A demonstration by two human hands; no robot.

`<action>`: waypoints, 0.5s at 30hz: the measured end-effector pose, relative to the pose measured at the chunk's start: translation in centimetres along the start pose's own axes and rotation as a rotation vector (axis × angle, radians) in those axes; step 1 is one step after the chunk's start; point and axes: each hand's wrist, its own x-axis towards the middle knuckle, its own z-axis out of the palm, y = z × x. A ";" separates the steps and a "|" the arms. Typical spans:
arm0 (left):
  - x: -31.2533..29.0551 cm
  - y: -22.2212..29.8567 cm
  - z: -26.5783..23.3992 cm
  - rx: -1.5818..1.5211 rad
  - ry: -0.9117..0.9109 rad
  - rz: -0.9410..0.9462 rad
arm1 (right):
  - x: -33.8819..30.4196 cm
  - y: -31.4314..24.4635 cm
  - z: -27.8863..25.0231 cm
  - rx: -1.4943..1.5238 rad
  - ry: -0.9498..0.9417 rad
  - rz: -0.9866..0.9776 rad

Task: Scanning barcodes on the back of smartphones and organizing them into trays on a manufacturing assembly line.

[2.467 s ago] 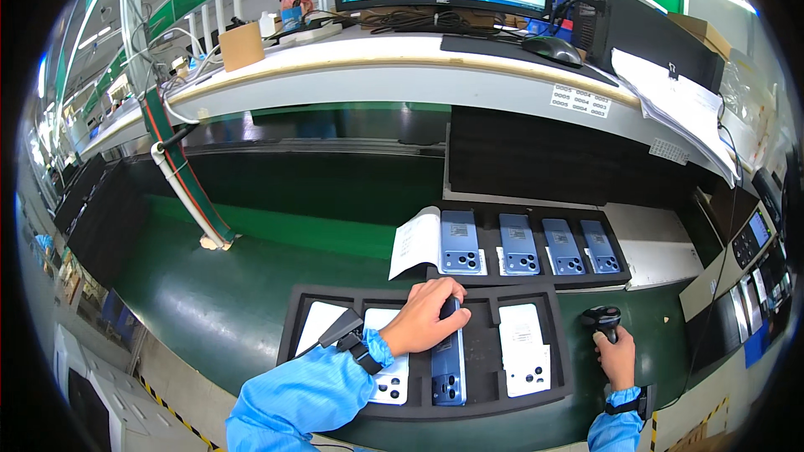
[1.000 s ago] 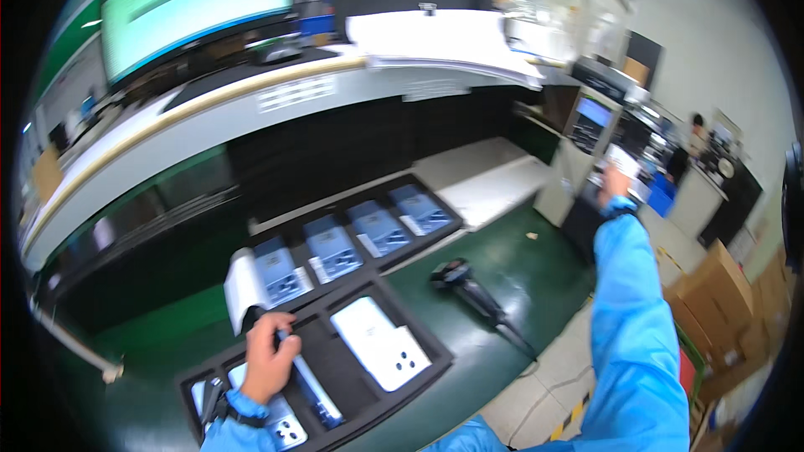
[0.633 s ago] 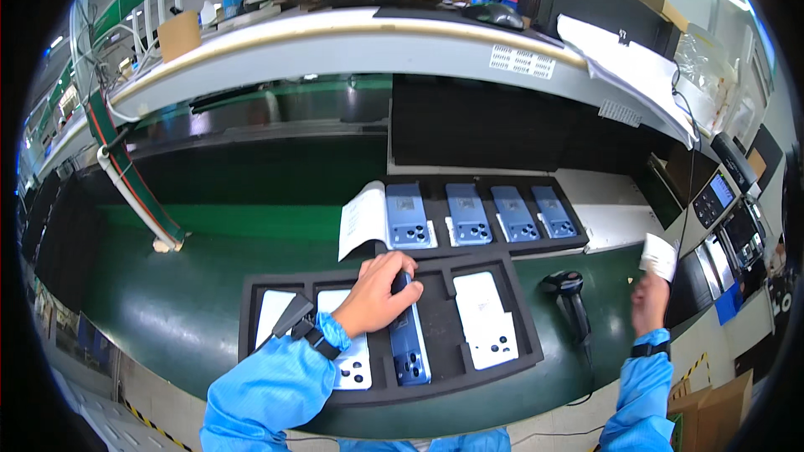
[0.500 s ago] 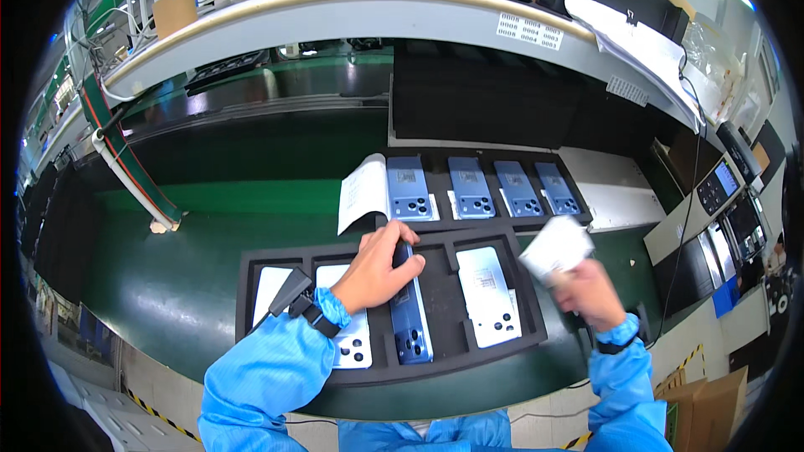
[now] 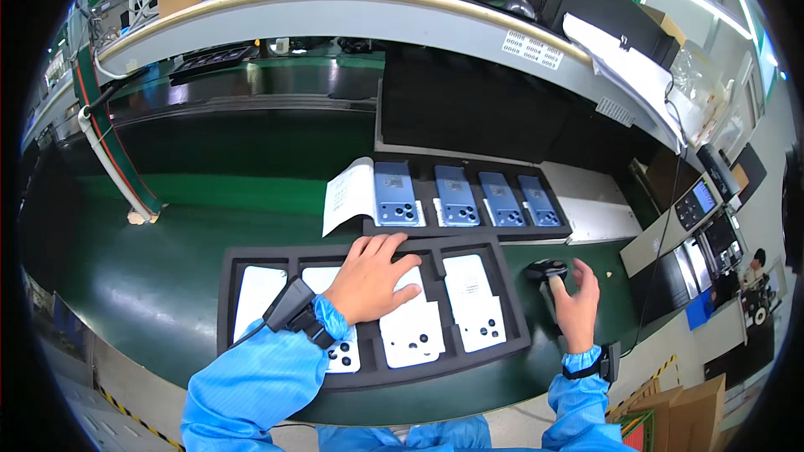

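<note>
The white phone (image 5: 410,335) lies in the third compartment of the black tray (image 5: 515,318), beneath the left hand (image 5: 373,280), whose fingers are spread; only light pressure should be applied. By the loosely opened right hand (image 5: 578,310), the scanner (image 5: 545,269) should be grasped firmly.

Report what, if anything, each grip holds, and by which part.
The left grip holds nothing; it is spread over a phone in the front tray. The right grip is at the black scanner; whether it holds it cannot be told.
</note>
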 end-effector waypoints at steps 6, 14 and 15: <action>-0.7 -0.7 -0.5 -0.026 -0.017 -0.024 | -0.4 6.8 1.4 0.482 -0.539 0.490; -5.5 -3.1 -6.3 -0.143 -0.044 -0.243 | 1.4 -4.1 -3.8 1.545 -0.744 1.048; -6.3 -3.9 -5.9 -0.151 -0.017 -0.250 | 1.1 -5.8 -3.7 1.716 -0.958 1.095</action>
